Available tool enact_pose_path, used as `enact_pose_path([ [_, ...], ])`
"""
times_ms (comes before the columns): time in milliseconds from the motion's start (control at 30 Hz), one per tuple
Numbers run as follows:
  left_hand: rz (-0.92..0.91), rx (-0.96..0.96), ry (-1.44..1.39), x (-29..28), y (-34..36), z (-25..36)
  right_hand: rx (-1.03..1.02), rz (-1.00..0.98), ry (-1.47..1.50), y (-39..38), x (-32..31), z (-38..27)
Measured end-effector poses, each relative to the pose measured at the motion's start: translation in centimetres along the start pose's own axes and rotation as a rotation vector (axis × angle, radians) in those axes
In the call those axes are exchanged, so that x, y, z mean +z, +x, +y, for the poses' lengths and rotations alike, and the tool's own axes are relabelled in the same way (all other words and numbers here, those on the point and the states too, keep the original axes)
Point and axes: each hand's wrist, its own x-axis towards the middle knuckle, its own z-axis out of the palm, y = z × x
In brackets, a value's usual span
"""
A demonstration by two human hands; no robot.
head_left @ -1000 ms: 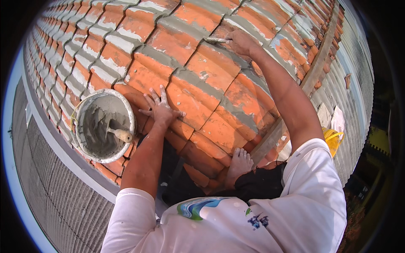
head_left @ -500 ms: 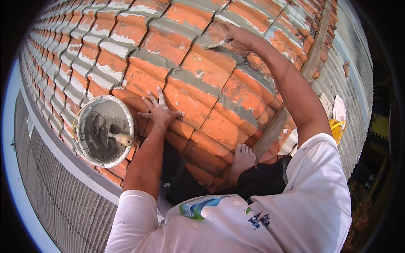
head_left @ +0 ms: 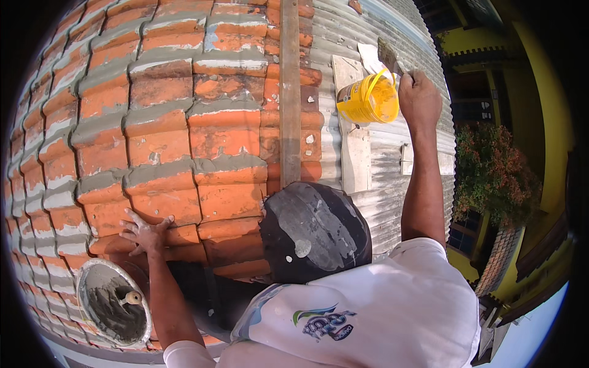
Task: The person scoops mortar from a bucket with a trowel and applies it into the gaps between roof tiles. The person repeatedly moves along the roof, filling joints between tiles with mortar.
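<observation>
My left hand [head_left: 145, 233] rests flat on the orange roof tiles [head_left: 162, 205], fingers spread, just above a white bucket [head_left: 147, 328] of wet grey mortar [head_left: 110, 310]. A trowel with a pale wooden handle [head_left: 132, 299] stands in that mortar. Out to the right, my right hand [head_left: 421, 98] is closed round a small trowel [head_left: 389, 55], its blade grey with mortar and its handle hidden in my fist. Close beside this hand is a yellow plastic pail [head_left: 359, 101] with a yellow handle, tipped toward me.
A wooden batten [head_left: 290, 92] runs along the tiles' right edge. Beyond it lie grey corrugated sheets [head_left: 386, 211] with pale boards [head_left: 356, 156] on them. Grey mortar lines the tile joints. My bent knee [head_left: 316, 230] is at centre. Past the roof edge are a shrub [head_left: 494, 165] and a yellow building [head_left: 534, 80].
My right hand has swung with the trowel from the tiles to beside the yellow pail. The view has turned right. My left hand stays on the tiles near the mortar bucket.
</observation>
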Motion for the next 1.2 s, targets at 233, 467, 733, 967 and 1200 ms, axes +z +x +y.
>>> enact_pose_path([
  [233, -0.017, 0.014, 0.037, 0.3, 0.2, -0.4, 0.156, -0.398, -0.174, 3.1, 14.1, 12.1],
  [467, -0.021, 0.007, 0.025, -0.4, -0.3, -0.3, 0.168, -0.590, -0.208, 5.5, 23.2, 13.4],
  [733, -0.054, 0.017, -0.004, -1.7, -0.6, 0.0, 0.006, -0.294, -0.233, 5.8, 16.7, 17.2],
  [967, -0.116, -0.024, -0.037, -2.4, -0.1, -0.3, -0.150, -0.385, 0.463, 3.3, 10.8, 5.4],
  [1200, -0.146, -0.008, -0.046, -2.9, -0.3, -0.6, -0.771, -0.430, 0.299, 0.4, 11.1, -21.7],
])
